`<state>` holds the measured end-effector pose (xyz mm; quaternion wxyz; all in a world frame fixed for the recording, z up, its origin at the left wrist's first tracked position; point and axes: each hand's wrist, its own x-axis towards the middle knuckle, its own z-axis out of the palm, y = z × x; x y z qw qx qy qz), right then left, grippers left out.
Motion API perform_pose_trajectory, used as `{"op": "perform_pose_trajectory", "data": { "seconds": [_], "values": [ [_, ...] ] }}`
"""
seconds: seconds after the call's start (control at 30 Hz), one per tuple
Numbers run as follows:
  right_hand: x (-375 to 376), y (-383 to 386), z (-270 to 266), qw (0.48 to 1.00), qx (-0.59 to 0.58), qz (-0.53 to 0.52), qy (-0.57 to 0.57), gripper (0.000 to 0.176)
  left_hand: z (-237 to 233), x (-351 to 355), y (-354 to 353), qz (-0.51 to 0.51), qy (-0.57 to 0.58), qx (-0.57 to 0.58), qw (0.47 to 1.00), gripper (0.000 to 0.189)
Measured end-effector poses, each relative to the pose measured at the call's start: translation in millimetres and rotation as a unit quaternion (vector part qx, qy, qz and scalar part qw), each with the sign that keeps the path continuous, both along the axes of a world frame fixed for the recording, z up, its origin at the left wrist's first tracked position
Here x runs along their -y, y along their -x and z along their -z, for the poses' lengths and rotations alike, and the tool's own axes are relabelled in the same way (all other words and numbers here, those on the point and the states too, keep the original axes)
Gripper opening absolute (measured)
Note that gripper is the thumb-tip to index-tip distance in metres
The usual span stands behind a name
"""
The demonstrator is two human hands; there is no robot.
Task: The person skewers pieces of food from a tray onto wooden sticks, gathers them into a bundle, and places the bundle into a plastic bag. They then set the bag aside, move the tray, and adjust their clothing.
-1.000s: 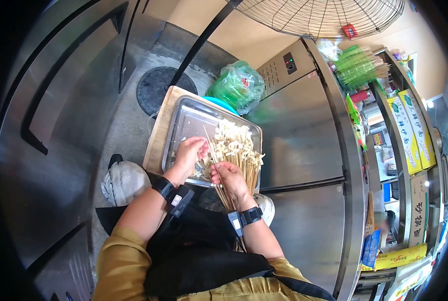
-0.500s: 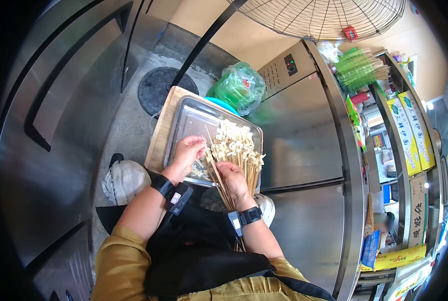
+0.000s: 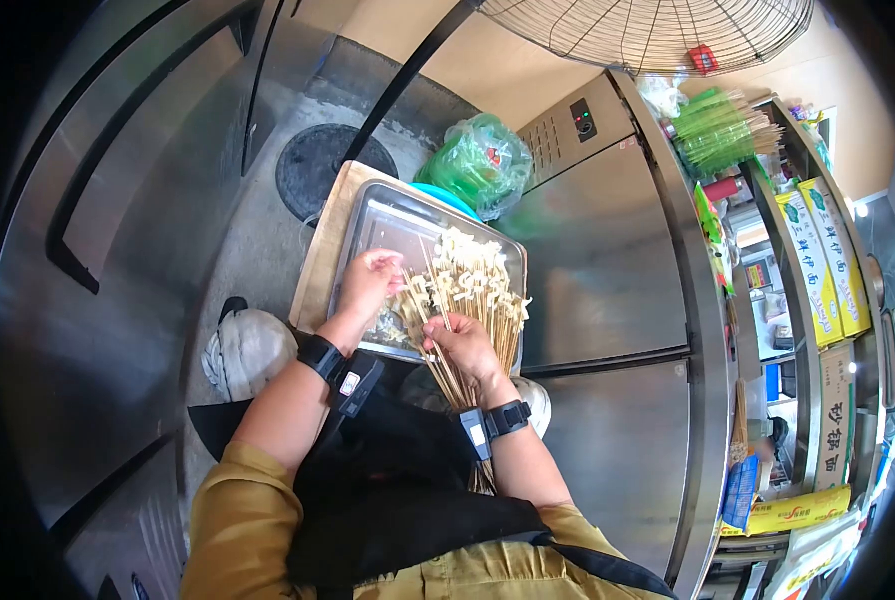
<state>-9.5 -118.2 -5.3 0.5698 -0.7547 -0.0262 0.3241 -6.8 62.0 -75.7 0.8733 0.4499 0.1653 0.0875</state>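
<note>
A steel tray rests on a wooden board, with many skewers fanned over its right side, pale pieces of food on their upper ends. My right hand is closed around some of the thin sticks near the tray's front edge. To its left, my left hand has its fingertips pressed together beside the top of a skewer; what they hold, if anything, is too small to make out. Loose pale pieces lie in the tray between the two hands.
Behind the tray are a blue basin and a green plastic bag. A steel fridge stands to the right, near shelves with yellow boxes. A round black cover lies on the floor. A wire fan guard hangs above.
My left hand has moved slightly up and left, away from the skewer tips. My right hand has shifted slightly upward, and a stick now stands more apart from the bunch.
</note>
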Motion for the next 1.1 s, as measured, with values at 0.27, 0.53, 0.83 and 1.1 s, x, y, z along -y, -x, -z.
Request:
{"op": "perform_pose_trajectory", "data": {
  "seconds": [0.27,0.53,0.83,1.1],
  "values": [
    [3,-1,1,0.999,0.016,0.028,0.019,0.004,-2,-6,21,0.208,-0.589,-0.046,0.779,0.013],
    [6,0,-7,0.997,-0.024,0.005,0.073,0.006,7,23,16,0.094,-0.705,0.065,0.700,0.021],
    [10,-8,15,0.994,-0.007,0.009,0.104,0.007,1,13,16,0.140,-0.738,-0.072,0.657,0.013],
    [9,-2,0,0.998,-0.055,0.024,0.032,0.006,26,-10,-7,0.012,-0.314,0.033,0.949,0.006]
  ]
}}
